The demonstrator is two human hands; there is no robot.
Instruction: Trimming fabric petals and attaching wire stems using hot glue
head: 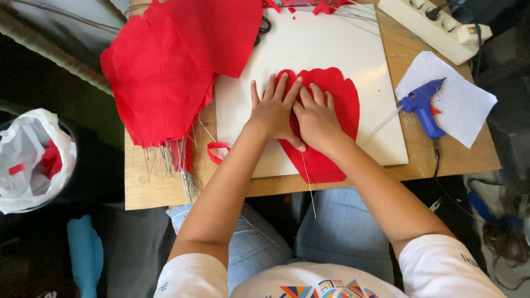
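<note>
the red petal-shaped fabric piece (337, 105) with its thin wire stem (309, 185) is pressed flat on the white board (309, 44) by the left hand (271, 113) and right hand (316, 117), fingers spread, seemingly so the wire bonds.

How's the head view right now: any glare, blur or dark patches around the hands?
Head view: even daylight, no glare on the white board; left hand and right hand look sharp on the red petal; only soft shadows beneath them; the floor at both sides is dark and murky; frame edges bend slightly.
</note>
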